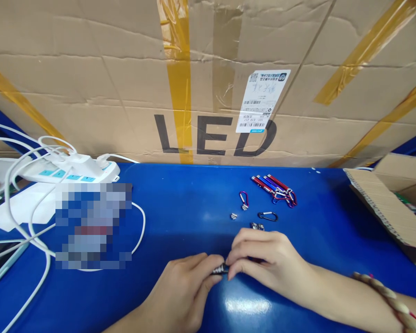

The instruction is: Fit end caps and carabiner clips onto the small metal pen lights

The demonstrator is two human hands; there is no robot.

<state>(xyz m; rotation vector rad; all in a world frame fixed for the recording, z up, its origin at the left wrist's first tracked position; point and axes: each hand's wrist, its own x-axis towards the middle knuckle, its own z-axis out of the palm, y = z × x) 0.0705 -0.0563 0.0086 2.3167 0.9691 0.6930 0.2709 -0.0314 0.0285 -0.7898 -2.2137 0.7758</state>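
Low in the middle of the view, my left hand (183,286) pinches a small black tube with pale lettering (219,269), most of it hidden by my fingers. My right hand (268,254) is closed on the tube's right end, thumb against fingertips; any smaller part between them is hidden. Just beyond my right knuckles lie small silver metal parts (257,226). Past those are a black carabiner (267,216), a red and blue carabiner (243,198) and small silver coil-like pieces (233,216). Farther back, several slim red and blue tubes with carabiners (273,186) lie side by side.
A large cardboard box (125,92) marked LED stands along the back of the blue table (180,208). White power strips (79,169) and loose cables (50,259) crowd the left, beside a blurred-out patch and a phone (3,259). An open carton (384,208) stands at right.
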